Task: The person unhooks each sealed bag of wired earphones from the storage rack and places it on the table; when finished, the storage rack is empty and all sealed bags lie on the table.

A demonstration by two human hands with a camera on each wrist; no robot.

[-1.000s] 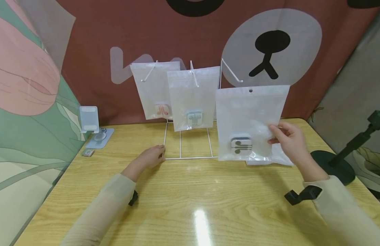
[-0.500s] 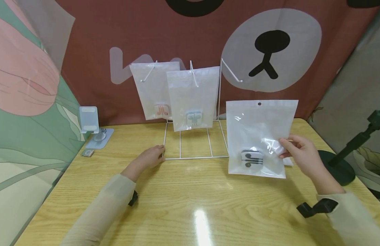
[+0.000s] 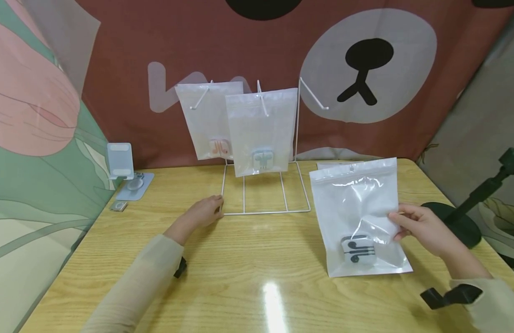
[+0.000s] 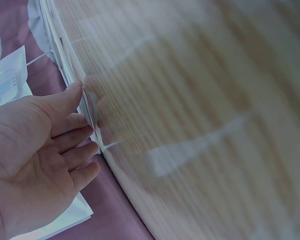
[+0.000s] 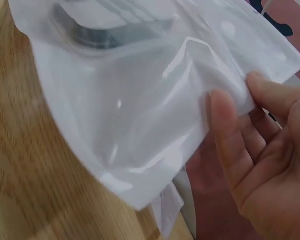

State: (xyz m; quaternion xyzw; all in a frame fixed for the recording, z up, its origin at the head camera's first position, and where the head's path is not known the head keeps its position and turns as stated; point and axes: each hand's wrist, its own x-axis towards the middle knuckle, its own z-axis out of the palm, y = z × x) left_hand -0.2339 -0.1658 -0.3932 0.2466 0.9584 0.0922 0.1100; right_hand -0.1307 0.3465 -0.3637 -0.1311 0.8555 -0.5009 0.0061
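In the head view my right hand pinches the right edge of a clear-fronted white zip bag. Inside its lower part lies a boxed pair of dark earphones. The right wrist view shows thumb and finger at the edge of the plastic. My left hand holds the front left corner of a white wire display rack, its thumb and fingertips at the base wire in the left wrist view. Two bags, one with pink earphones and one with pale blue earphones, hang on the rack's hooks.
The rack's right hook carries no bag. Another white bag lies on the table partly behind the held one. A dark stand is at the right; a pale blue phone stand and a small square item are at the left.
My right hand has brought the bag of dark earphones down, rightward and nearer to me, away from the rack, and the bag now tilts. My left hand stays at the rack's corner.
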